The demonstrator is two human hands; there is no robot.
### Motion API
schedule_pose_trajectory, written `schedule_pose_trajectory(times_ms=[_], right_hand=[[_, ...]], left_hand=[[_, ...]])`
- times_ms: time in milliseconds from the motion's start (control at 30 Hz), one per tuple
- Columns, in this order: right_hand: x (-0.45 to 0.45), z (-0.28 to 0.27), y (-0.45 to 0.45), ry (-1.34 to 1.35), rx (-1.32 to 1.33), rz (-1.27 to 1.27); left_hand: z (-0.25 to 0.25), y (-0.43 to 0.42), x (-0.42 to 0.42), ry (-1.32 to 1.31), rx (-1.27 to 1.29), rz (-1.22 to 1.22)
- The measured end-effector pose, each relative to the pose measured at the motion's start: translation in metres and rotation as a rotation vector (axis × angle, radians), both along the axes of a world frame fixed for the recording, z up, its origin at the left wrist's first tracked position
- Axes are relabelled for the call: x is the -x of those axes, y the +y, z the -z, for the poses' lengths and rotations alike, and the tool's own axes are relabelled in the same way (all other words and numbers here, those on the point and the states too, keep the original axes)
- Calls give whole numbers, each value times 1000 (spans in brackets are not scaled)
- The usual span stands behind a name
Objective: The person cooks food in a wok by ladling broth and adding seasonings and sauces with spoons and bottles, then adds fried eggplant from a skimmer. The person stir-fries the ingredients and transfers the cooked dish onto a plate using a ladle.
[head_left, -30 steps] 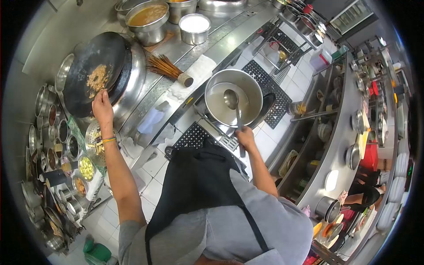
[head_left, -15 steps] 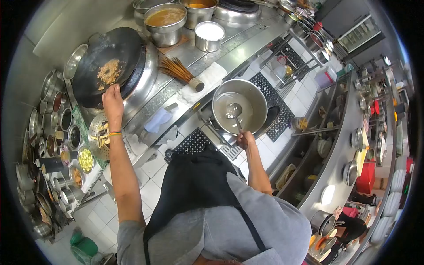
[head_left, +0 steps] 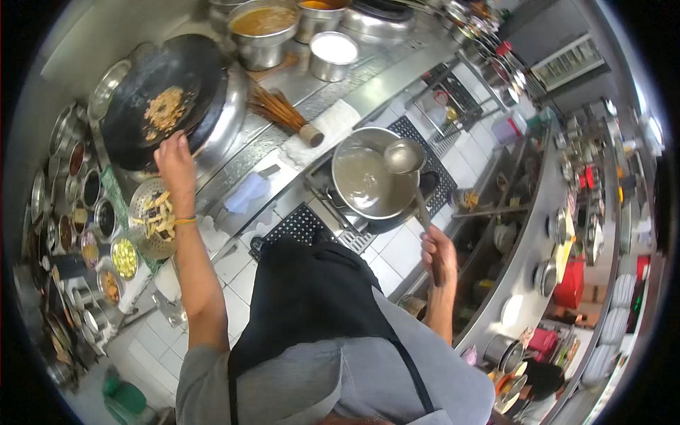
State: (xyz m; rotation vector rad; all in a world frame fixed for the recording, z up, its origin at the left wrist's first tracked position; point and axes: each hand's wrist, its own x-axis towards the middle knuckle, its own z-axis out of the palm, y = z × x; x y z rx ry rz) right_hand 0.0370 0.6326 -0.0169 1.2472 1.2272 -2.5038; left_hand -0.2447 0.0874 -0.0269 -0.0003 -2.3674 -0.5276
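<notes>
My left hand (head_left: 175, 164) is closed at the near edge of a black wok (head_left: 202, 67), fingers bent over its rim; the exact grip is partly hidden. Browned, crumbly food (head_left: 165, 110) lies in the wok. In my right hand (head_left: 439, 251) is the long handle of a metal ladle (head_left: 404, 156). The ladle's bowl is raised over the right rim of a large steel pot (head_left: 338, 166), which holds cloudy, pale liquid. Beside my left wrist, a perforated strainer (head_left: 145, 244) carries yellow and dark purple pieces.
A bamboo wok brush (head_left: 283, 117) and a bluish cloth (head_left: 248, 193) lie on the counter. Pots of orange-brown liquid (head_left: 263, 23) and a white-filled pot (head_left: 333, 48) stand behind. Bowls of ingredients, including chopped green pieces (head_left: 125, 258), crowd the left. A steel shelf counter (head_left: 520, 273) runs along the right.
My right hand has moved right and lifted the ladle from the liquid to above the pot's right rim. My left hand stays at the wok; the food inside has shifted slightly.
</notes>
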Motion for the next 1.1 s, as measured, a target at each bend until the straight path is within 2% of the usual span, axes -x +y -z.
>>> schedule_pose_trajectory(times_ms=[100,167,267,300,367,467,533,600,700,767,833,900,967,1033,1100], right_hand=[[5,-50,-14,139,-21,7],[14,-75,-23,268,18,-88],[41,-102,-42,487,223,-201],[54,-110,-56,489,254,-176],[86,-126,-85,543,347,-297],[146,-102,-97,528,629,-438],[191,-100,-136,483,748,-544],[234,-93,-183,428,711,-681],[283,-96,-271,286,487,-852],[321,-73,-317,315,467,-961],[353,-56,-358,227,405,-943],[345,-67,-378,451,-222,-1151],[343,-53,-384,597,-423,-1082],[335,-50,-375,619,-429,-1011],[341,-58,-358,515,-125,-890]], left_hand=[[-2,3,-3,-25,-30,-10],[-6,9,-9,-20,-67,-7],[-7,14,-16,49,-73,15],[-10,16,-21,71,-91,10],[-7,12,-27,30,-138,22],[-11,7,-32,15,-185,57],[-12,3,-33,4,-198,76],[-7,0,-33,-1,-208,82],[-7,0,-36,-4,-234,69],[-7,0,-36,6,-245,59],[-8,1,-38,11,-264,61],[-10,-1,-38,8,-239,60],[-13,0,-43,2,-249,45],[-11,-3,-44,-5,-288,54],[-9,-2,-43,2,-315,65]])
